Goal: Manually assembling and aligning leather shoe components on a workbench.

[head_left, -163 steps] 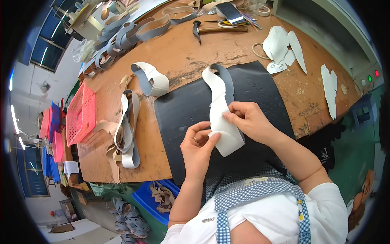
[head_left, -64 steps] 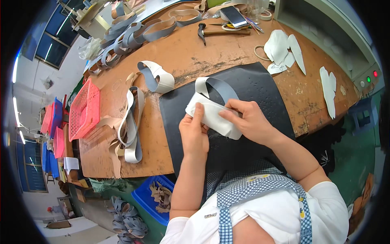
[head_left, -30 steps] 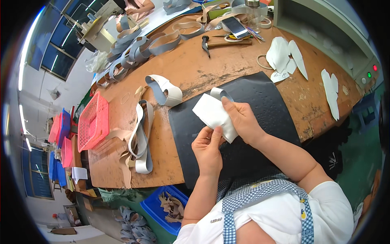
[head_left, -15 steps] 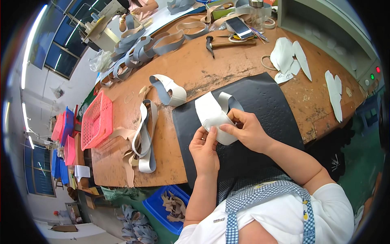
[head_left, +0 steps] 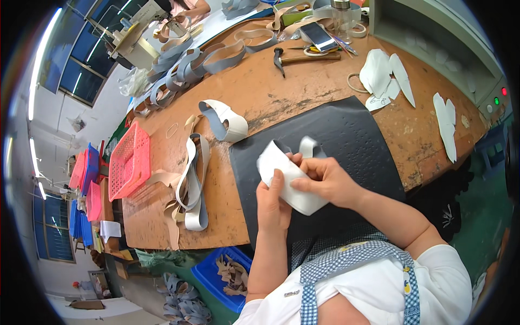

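Both hands hold a white leather piece with grey-blue lining (head_left: pixel 295 189), a bent band raised over the black mat (head_left: pixel 360 127). My left hand (head_left: pixel 273 208) grips its left edge, thumb on the white face and fingers hidden behind. My right hand (head_left: pixel 331 181) pinches its upper right part, thumb in front and fingers curled over the edge. One end of the band curls up beyond my right fingers, slightly blurred. Left of the mat lies a similar white-and-grey band (head_left: pixel 236 129), and nearer me a bundle of white, grey and tan strips (head_left: pixel 190 181).
Toward the back lie a hammer (head_left: pixel 311 58), a phone (head_left: pixel 318 37) and a long row of grey bands (head_left: pixel 187 70). White paper patterns (head_left: pixel 376 73) rest at the right. A pink basket (head_left: pixel 130 162) stands left; a blue bin (head_left: pixel 208 279) sits below the table edge.
The white leather piece has tilted and come slightly nearer me, its far corner lowered. My left thumb now lies farther up its face, and the right fingers have curled over its edge.
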{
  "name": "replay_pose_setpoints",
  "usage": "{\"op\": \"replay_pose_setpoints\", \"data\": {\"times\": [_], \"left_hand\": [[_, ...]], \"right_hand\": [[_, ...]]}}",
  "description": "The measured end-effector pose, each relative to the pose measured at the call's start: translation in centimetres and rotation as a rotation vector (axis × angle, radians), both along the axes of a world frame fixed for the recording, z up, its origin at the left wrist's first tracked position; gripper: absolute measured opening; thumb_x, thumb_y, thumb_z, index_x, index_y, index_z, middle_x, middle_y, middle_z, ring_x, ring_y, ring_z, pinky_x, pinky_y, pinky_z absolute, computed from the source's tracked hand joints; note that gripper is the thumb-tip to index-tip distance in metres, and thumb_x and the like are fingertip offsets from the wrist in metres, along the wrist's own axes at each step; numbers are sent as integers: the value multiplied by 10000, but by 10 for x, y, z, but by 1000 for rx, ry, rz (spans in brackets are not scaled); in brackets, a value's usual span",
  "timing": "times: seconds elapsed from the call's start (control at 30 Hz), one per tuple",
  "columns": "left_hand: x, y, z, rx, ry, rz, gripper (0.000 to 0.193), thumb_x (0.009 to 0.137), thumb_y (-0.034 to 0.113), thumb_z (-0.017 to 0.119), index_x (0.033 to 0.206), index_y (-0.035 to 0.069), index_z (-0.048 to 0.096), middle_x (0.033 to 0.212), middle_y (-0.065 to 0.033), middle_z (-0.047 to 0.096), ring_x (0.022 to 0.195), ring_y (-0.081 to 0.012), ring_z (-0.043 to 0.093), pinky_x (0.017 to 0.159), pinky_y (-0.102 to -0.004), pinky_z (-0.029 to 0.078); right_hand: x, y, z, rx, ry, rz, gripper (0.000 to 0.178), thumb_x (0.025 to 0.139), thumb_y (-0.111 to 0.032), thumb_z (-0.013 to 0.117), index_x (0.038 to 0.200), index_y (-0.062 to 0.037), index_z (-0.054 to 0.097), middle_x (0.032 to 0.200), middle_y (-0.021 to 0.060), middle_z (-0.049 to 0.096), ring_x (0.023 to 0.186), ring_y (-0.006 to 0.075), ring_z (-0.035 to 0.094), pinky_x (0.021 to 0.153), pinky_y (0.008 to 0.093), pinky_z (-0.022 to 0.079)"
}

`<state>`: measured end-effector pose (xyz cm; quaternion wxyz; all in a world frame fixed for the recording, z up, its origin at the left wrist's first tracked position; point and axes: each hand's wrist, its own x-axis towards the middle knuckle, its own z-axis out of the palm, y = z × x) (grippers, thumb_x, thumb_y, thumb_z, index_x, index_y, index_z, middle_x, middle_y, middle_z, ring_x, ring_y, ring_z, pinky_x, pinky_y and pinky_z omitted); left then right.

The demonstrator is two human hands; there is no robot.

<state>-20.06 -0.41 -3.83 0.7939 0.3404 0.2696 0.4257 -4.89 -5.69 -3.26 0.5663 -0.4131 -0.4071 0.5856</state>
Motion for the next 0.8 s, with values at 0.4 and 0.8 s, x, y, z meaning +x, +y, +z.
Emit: {"op": "replay_pose_setpoints", "data": {"times": [0.4,0.8], "left_hand": [[-49,-35,65,93,-197,-453,355,857,114,644,1120,-107,555,786,-212,679,364,-260,571,344,-305,435],[-72,0,52,-62,-277,-532,455,899,-11,593,1328,-129,494,1258,-263,625,746,-458,718,637,-522,619]], "right_hand": [[58,14,11,259,-29,44,686,935,-518,636,1366,-5,489,1352,131,576,1291,197,506,1062,376,411],[61,-19,-23,127,501,813,541,629,-93,921,1064,109,671,950,297,696,723,341,704,648,393,569]]}}
